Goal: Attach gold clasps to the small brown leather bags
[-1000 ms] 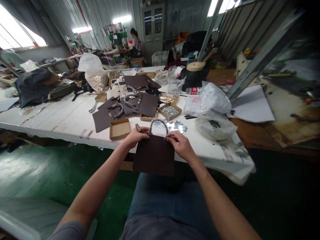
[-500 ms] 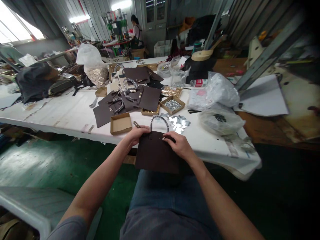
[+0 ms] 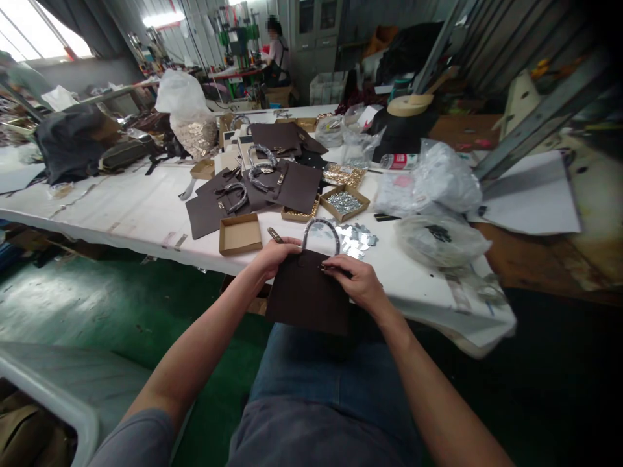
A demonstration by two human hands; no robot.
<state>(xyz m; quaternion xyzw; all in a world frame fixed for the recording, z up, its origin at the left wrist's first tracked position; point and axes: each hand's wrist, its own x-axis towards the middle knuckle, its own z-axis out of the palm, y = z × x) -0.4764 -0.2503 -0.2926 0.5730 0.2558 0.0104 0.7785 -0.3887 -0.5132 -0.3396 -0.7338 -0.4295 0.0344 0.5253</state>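
I can't read a single word or number from here. A clear bottle (image 3: 387, 162) lying on the white table (image 3: 129, 207) carries a red label (image 3: 400, 160) with pale marks that look like print, but they're too small and blurred for me to make out.

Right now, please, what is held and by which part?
Brown panel by top edge, left hand and right hand; metal piece by one end, left hand.

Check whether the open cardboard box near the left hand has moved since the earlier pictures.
No: no visible shift either way. The cardboard box sits right of the tape strips on the table, as before.
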